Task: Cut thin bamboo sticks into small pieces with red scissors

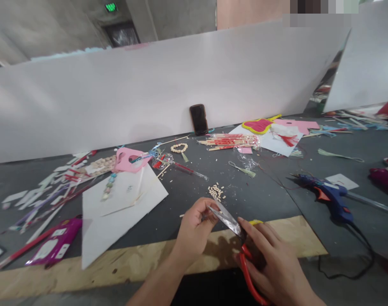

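Note:
Low at the centre of the head view, my right hand (273, 259) grips a pair of scissors (230, 222) by the red handles. The blades point up and to the left, parted around a tiny pale piece near the tips. My left hand (196, 229) is closed in a pinch right beside the blade tips. What its fingers hold is too small to name for certain. Just beyond the blades lies a small heap of short pale cut pieces (216, 192) on the dark table (187, 195).
A blue glue gun (330, 195) with a trailing cord lies at right. White sheets (117, 212) and a purple packet (58, 242) are at left. Behind are a bead bracelet (179, 148), bundled sticks (230, 141) and a phone (199, 120) against a white partition (149, 93).

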`<state>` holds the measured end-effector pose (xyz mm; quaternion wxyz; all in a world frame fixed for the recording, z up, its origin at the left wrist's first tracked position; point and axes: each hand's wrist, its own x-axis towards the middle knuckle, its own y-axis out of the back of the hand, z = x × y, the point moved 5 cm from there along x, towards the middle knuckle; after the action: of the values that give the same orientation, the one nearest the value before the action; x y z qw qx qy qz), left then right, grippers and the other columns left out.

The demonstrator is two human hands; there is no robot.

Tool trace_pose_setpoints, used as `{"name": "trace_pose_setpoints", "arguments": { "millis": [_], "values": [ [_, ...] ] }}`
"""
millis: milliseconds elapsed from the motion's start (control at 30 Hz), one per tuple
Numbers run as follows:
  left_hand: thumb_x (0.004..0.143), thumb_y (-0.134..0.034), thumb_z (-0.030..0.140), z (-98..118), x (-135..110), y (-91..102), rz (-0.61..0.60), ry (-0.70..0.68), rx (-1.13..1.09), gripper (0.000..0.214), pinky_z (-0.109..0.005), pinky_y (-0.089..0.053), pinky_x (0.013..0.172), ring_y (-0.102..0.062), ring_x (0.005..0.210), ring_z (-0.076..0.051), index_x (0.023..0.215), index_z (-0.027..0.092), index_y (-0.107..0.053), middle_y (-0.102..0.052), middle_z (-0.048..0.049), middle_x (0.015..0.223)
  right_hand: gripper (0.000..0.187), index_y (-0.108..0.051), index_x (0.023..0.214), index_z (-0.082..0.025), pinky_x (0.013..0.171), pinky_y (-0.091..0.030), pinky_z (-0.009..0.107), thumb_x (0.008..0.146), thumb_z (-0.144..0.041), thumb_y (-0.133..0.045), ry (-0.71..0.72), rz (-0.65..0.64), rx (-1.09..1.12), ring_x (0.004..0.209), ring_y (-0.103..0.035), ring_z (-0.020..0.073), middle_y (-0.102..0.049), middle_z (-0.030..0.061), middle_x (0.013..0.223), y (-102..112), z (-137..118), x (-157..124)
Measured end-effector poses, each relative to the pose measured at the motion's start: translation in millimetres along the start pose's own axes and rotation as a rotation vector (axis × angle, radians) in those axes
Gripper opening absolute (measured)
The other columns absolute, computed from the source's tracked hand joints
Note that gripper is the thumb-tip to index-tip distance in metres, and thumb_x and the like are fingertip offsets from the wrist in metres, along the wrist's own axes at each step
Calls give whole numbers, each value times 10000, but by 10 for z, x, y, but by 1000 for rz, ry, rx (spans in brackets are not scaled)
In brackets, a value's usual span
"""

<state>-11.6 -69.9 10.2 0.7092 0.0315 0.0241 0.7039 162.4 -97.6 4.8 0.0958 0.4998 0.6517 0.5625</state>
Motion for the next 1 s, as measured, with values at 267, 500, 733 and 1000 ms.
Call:
{"name": "trace_pose_setpoints", "arguments": {
  "millis": [267, 500, 733, 1000],
  "values": [
    [850, -546, 294, -35, -39, 21, 3, -26, -1, 115, -246, -399, 685, -497, 735, -140, 797, 194, -567, -529, -1, 787, 488, -473, 1281, -167, 643, -533, 285, 843, -365, -553, 31, 14, -29, 767, -617, 187, -617, 74, 857, -21, -31, -9],
    [857, -542, 298, -26, -55, 29, 11, -24, -29, 141, -238, -383, 661, -468, 709, -127, 784, 180, -566, -497, 3, 771, 472, -499, 1279, -162, 647, -525, 263, 860, -375, -546, 66, 73, -57, 743, -624, 171, -634, 64, 823, -38, -13, -14],
    [850, -541, 304, -45, -85, 21, 18, -22, -4, 145, -247, -403, 663, -481, 706, -130, 787, 177, -573, -507, -3, 772, 371, -554, 1218, -182, 559, -503, 217, 874, -318, -527, 82, 118, -36, 651, -634, 142, -656, 37, 754, 3, -20, -1],
    [847, -517, 205, 58, 170, 328, 72, -184, 789, 123, -362, -381, 874, -527, 944, -216, 755, 202, -599, -642, -34, 869, 434, -545, 1225, -206, 648, -542, 258, 835, -395, -540, -290, 294, 102, 769, -671, 186, -695, 61, 946, 108, 436, -52]
  ]
}}
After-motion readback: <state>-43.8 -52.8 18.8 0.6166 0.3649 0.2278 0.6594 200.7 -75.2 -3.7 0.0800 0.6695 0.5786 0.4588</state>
